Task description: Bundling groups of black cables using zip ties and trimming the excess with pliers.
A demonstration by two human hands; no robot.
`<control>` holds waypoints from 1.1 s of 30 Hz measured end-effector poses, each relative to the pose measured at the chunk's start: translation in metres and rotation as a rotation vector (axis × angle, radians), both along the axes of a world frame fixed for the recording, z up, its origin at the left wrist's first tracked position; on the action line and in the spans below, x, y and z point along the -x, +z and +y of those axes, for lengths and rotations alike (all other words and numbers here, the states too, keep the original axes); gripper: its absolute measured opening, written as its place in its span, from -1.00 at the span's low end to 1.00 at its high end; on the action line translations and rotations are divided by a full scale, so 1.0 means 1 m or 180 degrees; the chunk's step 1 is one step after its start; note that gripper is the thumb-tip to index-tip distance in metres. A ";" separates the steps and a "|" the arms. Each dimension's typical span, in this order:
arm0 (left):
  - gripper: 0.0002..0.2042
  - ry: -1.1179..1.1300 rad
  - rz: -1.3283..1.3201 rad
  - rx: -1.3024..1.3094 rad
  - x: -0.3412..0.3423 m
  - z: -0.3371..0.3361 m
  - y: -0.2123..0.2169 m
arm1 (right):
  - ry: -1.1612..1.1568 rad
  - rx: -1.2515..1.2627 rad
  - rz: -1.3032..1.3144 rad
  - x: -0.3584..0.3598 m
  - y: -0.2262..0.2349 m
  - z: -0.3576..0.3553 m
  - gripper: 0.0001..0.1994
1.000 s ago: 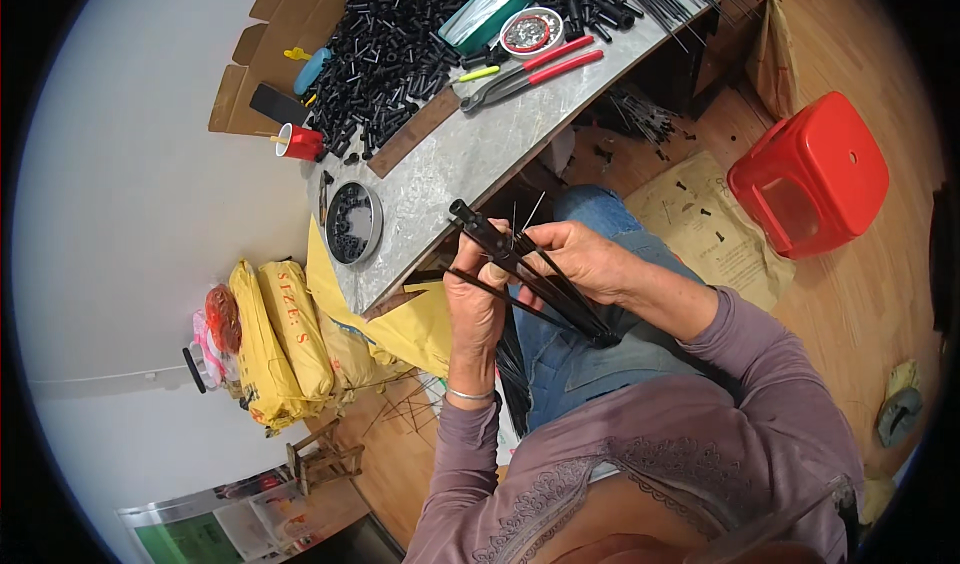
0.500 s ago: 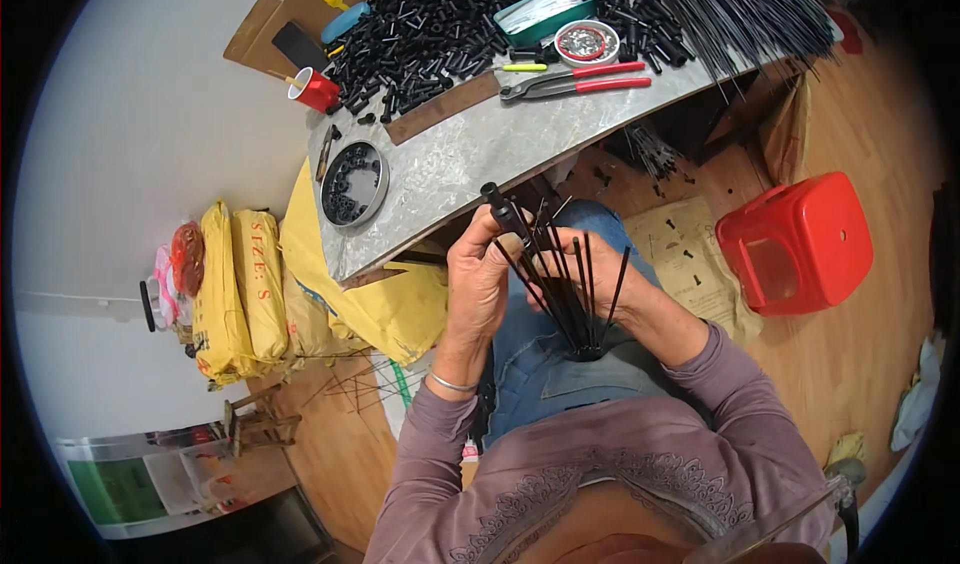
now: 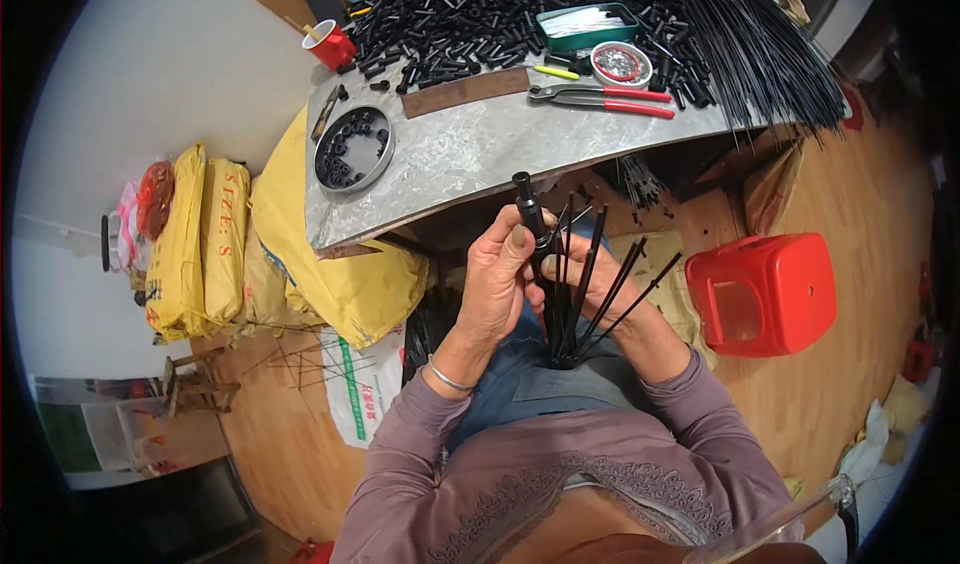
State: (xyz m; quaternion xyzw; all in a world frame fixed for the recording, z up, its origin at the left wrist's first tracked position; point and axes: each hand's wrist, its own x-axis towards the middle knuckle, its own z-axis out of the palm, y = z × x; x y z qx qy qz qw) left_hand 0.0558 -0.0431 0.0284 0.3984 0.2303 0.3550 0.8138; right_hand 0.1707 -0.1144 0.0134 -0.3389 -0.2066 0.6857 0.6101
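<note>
Above my lap, my left hand (image 3: 497, 276) is closed around a short black plastic tube (image 3: 531, 209) with a stepped, knobbed end pointing up and away from me. Opposite it, my right hand (image 3: 592, 276) has its fingers bent round the lower part of the tube and a bunch of thin black rods (image 3: 570, 326). Those rods gather at one end over my jeans and fan out upward and to the right. The fingertips of both hands meet near the tube's lower part, where rods and fingers hide the contact.
On the grey table (image 3: 440, 154) lie a heap of black tubes (image 3: 480, 14), long black rods (image 3: 745, 44), red-handled pincers (image 3: 605, 101), a brown bar (image 3: 465, 94), a round tin (image 3: 355, 150), a green tray (image 3: 588, 40) and a red cup (image 3: 330, 46). A red stool (image 3: 765, 294) stands right; yellow sacks (image 3: 180, 244) lean left.
My view has shifted. Both hands remain on the black piece, the tube now stands more upright, and the rods spread further to the right.
</note>
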 end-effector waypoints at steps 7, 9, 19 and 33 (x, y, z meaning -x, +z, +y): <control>-0.61 -0.0296 -0.0417 0.0247 0.007 0.003 -0.011 | -0.0144 -0.0160 -0.0298 0.002 0.003 0.001 -0.84; -0.60 -0.0205 -0.0342 0.0294 0.007 0.004 -0.008 | -0.0039 -0.0097 -0.0230 0.003 0.005 0.003 -0.83; -0.65 -0.0543 -0.0127 0.0231 0.020 0.021 -0.002 | -0.0079 0.0009 -0.0271 0.010 0.004 0.006 -0.83; -0.70 -0.0158 -0.0445 0.0465 0.027 0.014 -0.015 | -0.0033 -0.0027 -0.0326 0.018 0.001 0.014 -0.81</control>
